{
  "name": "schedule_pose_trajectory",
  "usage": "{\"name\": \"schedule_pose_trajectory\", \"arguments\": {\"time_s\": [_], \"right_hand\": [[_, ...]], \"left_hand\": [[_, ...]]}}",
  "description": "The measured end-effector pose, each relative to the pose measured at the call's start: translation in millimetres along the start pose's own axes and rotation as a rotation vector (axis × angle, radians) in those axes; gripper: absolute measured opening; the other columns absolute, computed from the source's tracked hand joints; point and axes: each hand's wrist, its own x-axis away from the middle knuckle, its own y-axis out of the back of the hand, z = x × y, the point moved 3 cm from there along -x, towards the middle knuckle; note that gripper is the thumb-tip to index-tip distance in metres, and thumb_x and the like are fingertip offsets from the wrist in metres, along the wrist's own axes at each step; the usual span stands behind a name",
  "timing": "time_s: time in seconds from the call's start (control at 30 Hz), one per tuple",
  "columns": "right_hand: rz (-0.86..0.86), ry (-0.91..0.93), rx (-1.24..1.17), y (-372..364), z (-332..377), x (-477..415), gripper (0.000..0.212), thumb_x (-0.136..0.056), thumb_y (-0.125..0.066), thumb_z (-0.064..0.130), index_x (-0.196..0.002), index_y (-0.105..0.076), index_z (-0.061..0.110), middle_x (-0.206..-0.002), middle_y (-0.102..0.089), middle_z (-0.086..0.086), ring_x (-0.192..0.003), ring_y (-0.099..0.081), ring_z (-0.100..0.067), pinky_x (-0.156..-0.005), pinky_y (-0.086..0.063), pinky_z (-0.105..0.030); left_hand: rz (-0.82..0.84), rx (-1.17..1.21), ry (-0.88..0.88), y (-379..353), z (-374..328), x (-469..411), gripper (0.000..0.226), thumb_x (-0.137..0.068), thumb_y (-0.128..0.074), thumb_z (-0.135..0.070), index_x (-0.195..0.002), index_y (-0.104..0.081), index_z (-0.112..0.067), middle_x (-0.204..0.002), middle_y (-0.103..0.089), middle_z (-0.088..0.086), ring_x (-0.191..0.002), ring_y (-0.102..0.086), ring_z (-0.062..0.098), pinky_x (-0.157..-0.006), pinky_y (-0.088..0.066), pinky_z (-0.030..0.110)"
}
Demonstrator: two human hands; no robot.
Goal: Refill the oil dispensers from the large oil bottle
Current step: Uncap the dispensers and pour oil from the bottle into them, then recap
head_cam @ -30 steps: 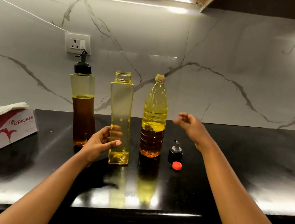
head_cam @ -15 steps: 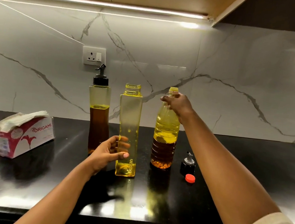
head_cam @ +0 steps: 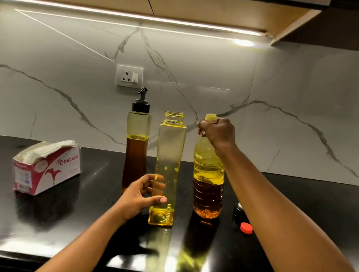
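oil dispensers (head_cam: 136, 151) (head_cam: 169, 152) 2 | large oil bottle (head_cam: 207, 184) 1 | tissue box (head_cam: 47, 172) 1 | red cap (head_cam: 246, 228) 1 | black spout cap (head_cam: 239, 213) 1

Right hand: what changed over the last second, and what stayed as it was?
The right hand went from hovering open beside the large oil bottle up to its neck, which it now grips. The left hand kept holding the uncapped yellow dispenser low down; the capped dispenser, red cap and tissue box stayed put.

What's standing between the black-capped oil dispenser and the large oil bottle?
The uncapped yellow square dispenser stands there, slightly nearer the camera; the left hand grips it low down. The head view shows this.
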Motion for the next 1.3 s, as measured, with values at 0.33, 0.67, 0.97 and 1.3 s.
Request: {"name": "schedule_pose_trajectory", "arguments": {"time_s": [0.33, 0.67, 0.97, 1.3], "right_hand": [[-0.08, 0.438, 0.376, -1, 49, -4, 0.026, -0.081, -0.064, 0.035, -0.063, -0.058, 0.016, -0.07, -0.067, -0.009, -0.069, -0.062, -0.025, -0.062, -0.042, -0.026], [-0.08, 0.841, 0.513, -4, 59, -6, 0.025, -0.084, -0.065, 0.033, -0.081, -0.069, 0.008, -0.076, -0.07, -0.012, -0.072, -0.065, -0.028, -0.063, -0.044, -0.027], [-0.061, 0.977, 0.524, -11, 64, -11, 0.018, -0.076, -0.065, 0.027, -0.072, -0.066, 0.009, -0.067, -0.068, -0.009, -0.059, -0.062, -0.025, -0.056, -0.04, -0.023], [-0.059, 1.124, 0.616, -8, 70, -14, 0.015, -0.071, -0.065, 0.022, -0.072, -0.066, 0.008, -0.069, -0.068, -0.01, -0.064, -0.063, -0.028, -0.057, -0.04, -0.024]], "left_hand": [[0.013, 0.041, 0.014, 4, -1, 1, 0.089, -0.051, -0.084, -0.064, -0.125, -0.054, -0.024, -0.114, -0.068, 0.007, -0.109, -0.064, 0.022, -0.088, -0.054, 0.033], [0.002, 0.102, 0.01, 3, -6, 0, 0.087, -0.051, -0.084, -0.063, -0.123, -0.058, -0.021, -0.109, -0.071, 0.005, -0.105, -0.067, 0.024, -0.081, -0.055, 0.032], [-0.009, 0.095, 0.002, 4, -6, -1, 0.089, -0.051, -0.084, -0.063, -0.124, -0.058, -0.019, -0.109, -0.07, 0.009, -0.103, -0.067, 0.025, -0.084, -0.056, 0.035], [0.009, 0.094, 0.011, 3, -5, -2, 0.088, -0.052, -0.084, -0.061, -0.125, -0.058, -0.019, -0.11, -0.07, 0.009, -0.105, -0.067, 0.024, -0.083, -0.055, 0.032]]}}
